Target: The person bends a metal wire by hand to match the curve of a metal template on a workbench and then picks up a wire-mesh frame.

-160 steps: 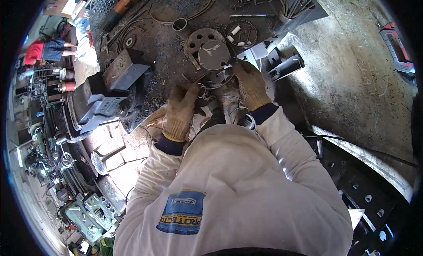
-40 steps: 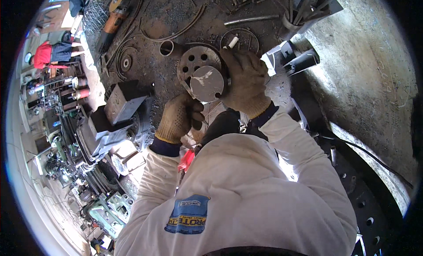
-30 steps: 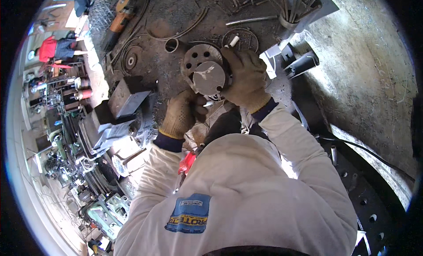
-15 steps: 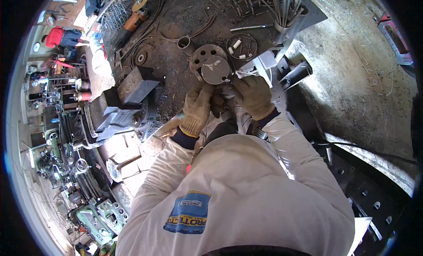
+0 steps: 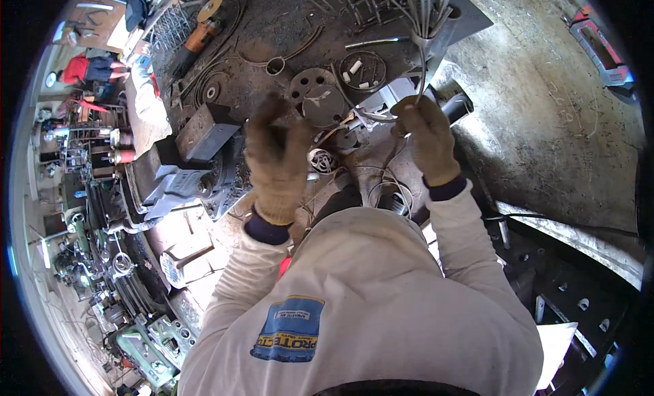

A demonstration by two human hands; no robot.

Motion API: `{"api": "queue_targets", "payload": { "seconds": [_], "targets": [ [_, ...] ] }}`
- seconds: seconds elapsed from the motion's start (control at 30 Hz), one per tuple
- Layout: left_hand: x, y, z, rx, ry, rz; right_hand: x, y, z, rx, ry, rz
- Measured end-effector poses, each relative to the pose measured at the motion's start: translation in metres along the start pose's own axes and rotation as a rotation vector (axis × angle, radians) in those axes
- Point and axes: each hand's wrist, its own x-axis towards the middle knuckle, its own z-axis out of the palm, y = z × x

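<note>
In brown work gloves, both my hands are over the dark, dirty workbench point(image 5: 272, 28). My right hand point(image 5: 429, 133) is closed on a thin, curved metal strip point(image 5: 361, 110) that bends round like a wide U; one end seems to rise by the rods. To the left, my left hand point(image 5: 278, 157) is held up with thumb and fingers apart and nothing visible in it; its fingertips are blurred. Between the hands lie a round metal plate with holes point(image 5: 313, 81) and a plain disc point(image 5: 323, 108) overlapping it.
An angle grinder point(image 5: 197, 41) lies at the far left, near a vise point(image 5: 178, 168). A container of metal rods point(image 5: 439, 38) stands at the far right. Near the plate are a short pipe point(image 5: 276, 67) and a wire ring point(image 5: 363, 70) around white pieces. A person point(image 5: 78, 70) stands in the background.
My hands have parted from beside the disc: the left moved left and opened, the right moved right and up. The curved metal strip now shows in my right hand.
</note>
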Motion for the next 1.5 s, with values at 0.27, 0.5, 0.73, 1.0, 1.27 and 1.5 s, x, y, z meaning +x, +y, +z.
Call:
{"api": "queue_targets", "payload": {
  "seconds": [0.27, 0.5, 0.73, 1.0, 1.27, 1.5],
  "targets": [
    [-0.007, 0.018, -0.017, -0.711, -0.263, -0.605, 0.001, -0.015, -0.016, 0.337, -0.256, 0.368],
    [-0.031, -0.001, -0.011, -1.022, -0.078, -0.944, -0.002, 0.013, 0.022, 0.207, -0.167, 0.561],
    [-0.035, -0.031, -0.011, -0.906, -0.139, -1.055, -0.006, 0.050, 0.040, -0.077, -0.151, 0.297],
    [-0.022, -0.069, -0.001, -0.879, -0.118, -0.985, 0.036, 0.101, 0.039, -0.571, -0.144, -0.063],
    [-0.016, -0.088, 0.003, 0.272, -0.289, -0.166, 0.024, 0.077, 0.061, -0.198, -0.104, 0.300],
    [-0.018, -0.092, 0.003, -0.074, -0.331, -0.338, 0.020, 0.063, 0.072, 0.122, -0.068, 0.505]
  ]
}}
